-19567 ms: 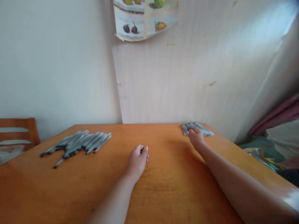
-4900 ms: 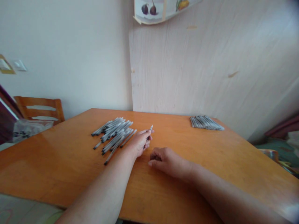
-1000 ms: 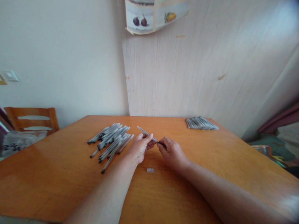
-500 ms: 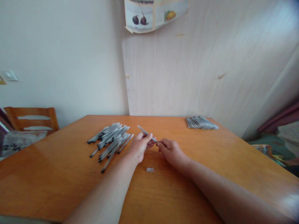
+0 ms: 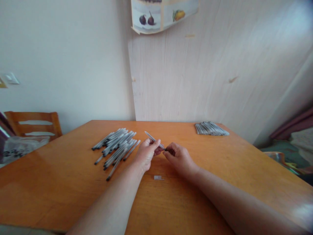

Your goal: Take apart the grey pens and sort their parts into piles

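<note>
My left hand (image 5: 147, 153) is closed round a slim pen (image 5: 149, 135) with a clear grey barrel, its pointed tip slanting up to the left. At the pen's lower right, dark end, the fingers of my right hand (image 5: 178, 156) are pinched together; they partly cover that end. Just below the hands, a small clear plastic piece (image 5: 157, 178) lies on the wooden table (image 5: 156, 209). Left of my left hand is a loose pile of similar pens (image 5: 117, 147) with dark ends.
A neat, flat bundle of pens (image 5: 211, 128) lies at the table's back right. A wooden chair (image 5: 35, 117) with a plastic bag (image 5: 24, 145) holding dark bits stands beyond the left edge. The wall (image 5: 171, 78) rises behind the table.
My right fingers have shifted slightly at the pen's end, and its dark tip now shows more. My left hand keeps its grip with hardly any movement.
</note>
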The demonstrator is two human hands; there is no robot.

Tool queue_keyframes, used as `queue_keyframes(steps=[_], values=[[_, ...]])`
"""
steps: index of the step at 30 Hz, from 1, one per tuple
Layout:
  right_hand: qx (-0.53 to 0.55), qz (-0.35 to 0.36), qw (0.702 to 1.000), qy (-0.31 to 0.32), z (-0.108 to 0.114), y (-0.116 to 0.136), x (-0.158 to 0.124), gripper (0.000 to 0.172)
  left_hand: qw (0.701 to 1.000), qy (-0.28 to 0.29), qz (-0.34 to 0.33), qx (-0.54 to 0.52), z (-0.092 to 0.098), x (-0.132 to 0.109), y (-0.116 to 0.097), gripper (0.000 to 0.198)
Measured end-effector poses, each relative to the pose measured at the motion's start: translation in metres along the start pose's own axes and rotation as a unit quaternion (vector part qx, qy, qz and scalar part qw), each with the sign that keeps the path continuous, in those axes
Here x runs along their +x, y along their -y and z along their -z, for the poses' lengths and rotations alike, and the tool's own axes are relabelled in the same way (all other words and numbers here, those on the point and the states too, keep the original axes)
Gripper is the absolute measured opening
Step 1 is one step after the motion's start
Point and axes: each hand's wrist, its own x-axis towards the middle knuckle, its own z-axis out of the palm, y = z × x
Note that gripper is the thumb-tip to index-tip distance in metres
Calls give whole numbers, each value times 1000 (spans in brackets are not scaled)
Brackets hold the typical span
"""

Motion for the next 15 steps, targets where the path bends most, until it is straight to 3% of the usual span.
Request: queue_keyframes(steps=[6,11,15], values=[[75,-45,995,51,2,5,-1,33,1000,10,0,10,2,1,1,31],[140,-119,981,63,0,3,2,35,999,39,1,8,0,-1,0,32],[179,-136,972,68,-1,-2,4,35,998,56,-9,8,0,-2,0,31]])
